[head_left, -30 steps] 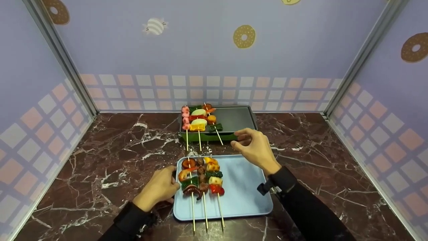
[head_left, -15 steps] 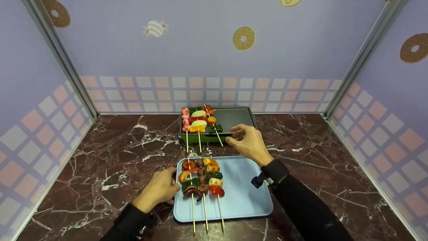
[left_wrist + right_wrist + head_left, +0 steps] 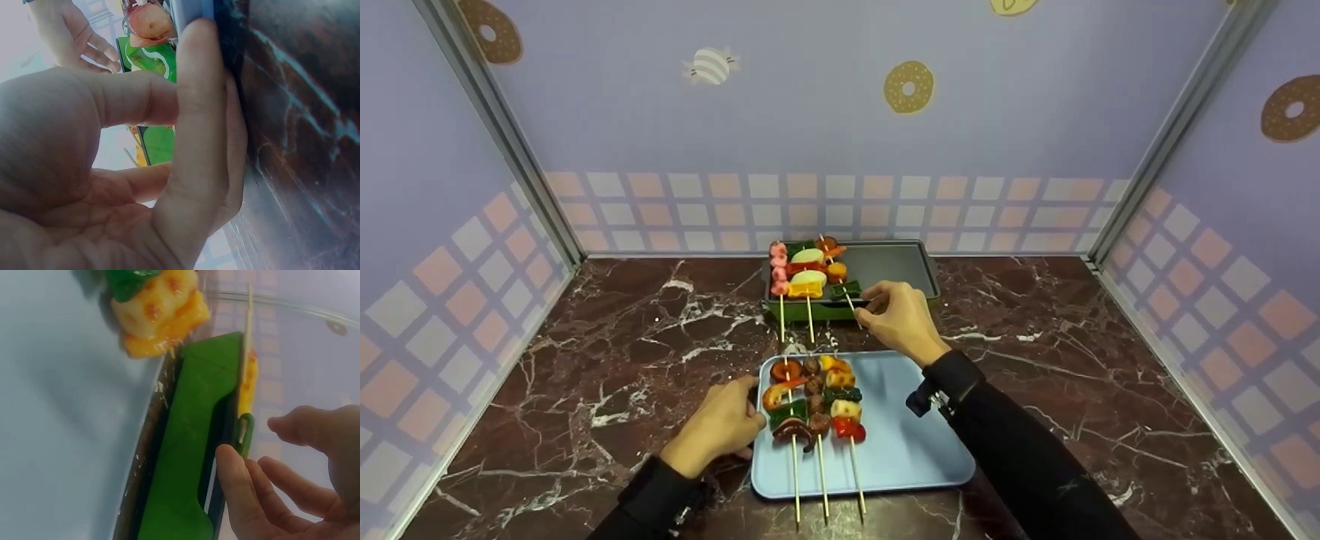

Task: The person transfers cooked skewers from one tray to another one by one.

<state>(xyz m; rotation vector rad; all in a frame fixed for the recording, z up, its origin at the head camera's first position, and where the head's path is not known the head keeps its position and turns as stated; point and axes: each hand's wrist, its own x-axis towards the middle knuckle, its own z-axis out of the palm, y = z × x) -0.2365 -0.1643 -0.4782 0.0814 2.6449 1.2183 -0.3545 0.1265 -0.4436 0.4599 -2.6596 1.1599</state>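
Observation:
My left hand (image 3: 712, 424) holds the left edge of a light blue tray (image 3: 911, 450), its curled fingertips at the rim in the left wrist view (image 3: 199, 112). Three skewers of meat and vegetables lie on the tray, including one with a red pepper piece (image 3: 847, 428) nearest its handle. My right hand (image 3: 901, 319) is above the front edge of a green grill with a dark top (image 3: 889, 266). Its thumb and fingers are apart around the bare stick of a skewer with a green pepper piece (image 3: 847, 289). In the right wrist view a gap shows between thumb and index fingertip (image 3: 228, 455).
On the grill's left part lie a skewer of pink balls (image 3: 778, 270) and one with yellow and white pieces (image 3: 807, 279). Their sticks jut over the grill's front. A dark marbled tabletop (image 3: 622, 337) ends at patterned walls (image 3: 1005, 135) on three sides.
My right hand has moved left along the grill's front, from beside the green pepper skewer to its stick. The left hand stays at the tray.

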